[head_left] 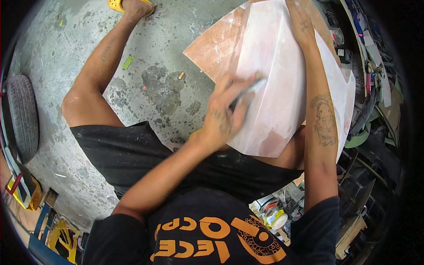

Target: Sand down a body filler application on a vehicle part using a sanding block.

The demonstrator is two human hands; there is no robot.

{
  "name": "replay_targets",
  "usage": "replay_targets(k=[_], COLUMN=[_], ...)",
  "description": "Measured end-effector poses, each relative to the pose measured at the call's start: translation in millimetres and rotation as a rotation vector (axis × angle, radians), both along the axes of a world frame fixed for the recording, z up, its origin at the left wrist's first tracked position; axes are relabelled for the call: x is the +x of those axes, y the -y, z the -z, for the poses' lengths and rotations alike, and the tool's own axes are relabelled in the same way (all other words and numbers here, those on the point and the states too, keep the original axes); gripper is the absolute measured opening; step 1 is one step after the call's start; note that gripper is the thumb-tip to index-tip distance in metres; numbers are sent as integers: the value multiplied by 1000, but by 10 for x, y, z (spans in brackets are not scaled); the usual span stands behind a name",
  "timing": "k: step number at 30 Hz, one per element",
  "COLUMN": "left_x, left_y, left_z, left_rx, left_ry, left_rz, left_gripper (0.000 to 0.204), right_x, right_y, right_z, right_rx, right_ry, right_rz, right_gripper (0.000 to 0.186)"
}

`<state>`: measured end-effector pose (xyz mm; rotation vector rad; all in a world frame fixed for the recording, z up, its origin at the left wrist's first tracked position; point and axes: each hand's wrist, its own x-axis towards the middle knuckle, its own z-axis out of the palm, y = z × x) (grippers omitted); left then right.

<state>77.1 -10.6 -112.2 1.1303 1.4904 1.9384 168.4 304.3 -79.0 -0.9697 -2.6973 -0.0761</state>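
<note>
A long, angular panel (269,57), coated in chalky white and pale pink with a brown patch at its near end, rests across my right thigh. My left hand (226,110) is closed around a thin, flat grey sanding pad (254,89), blurred by motion, against the panel's left part near a lengthwise ridge. My right hand (302,24) holds the panel's far right edge; its fingertips run out of the picture at the top. A tan, dusty part (216,42) extends left of the white face, and a white pointed part (344,95) shows beyond my right forearm.
The concrete floor (150,39) is stained, with a green scrap (127,62) and a cigarette butt (181,75) on it. A tire (22,117) stands at the left. Cluttered parts and cans (338,36) line the right side. A yellow clog (115,5) is on my left foot.
</note>
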Motion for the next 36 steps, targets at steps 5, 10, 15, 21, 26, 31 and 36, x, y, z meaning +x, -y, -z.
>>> replay_targets(k=[5,10,15,21,26,31,36], left_x=[-191,-46,25,-228,130,-135,93], left_y=[-193,50,100,-44,225,-70,-26], left_z=[234,173,78,252,42,199,81], left_rx=[-24,64,-14,-76,-25,-56,48], left_ry=[34,-72,9,29,105,29,72], left_rz=[-22,-79,-65,-86,-55,-59,-57], left_gripper=[40,39,40,40,37,41,45], right_x=[-97,-23,29,-293,86,-87,135], right_y=[-36,-14,-142,79,-218,-218,-230], right_z=[90,24,77,26,69,125,79], right_rx=[45,-8,83,-41,140,164,229], right_ry=[14,68,57,-7,96,16,85], right_rz=[-140,-61,-139,-128,-123,-312,-206], right_gripper=[45,45,47,49,52,55,59])
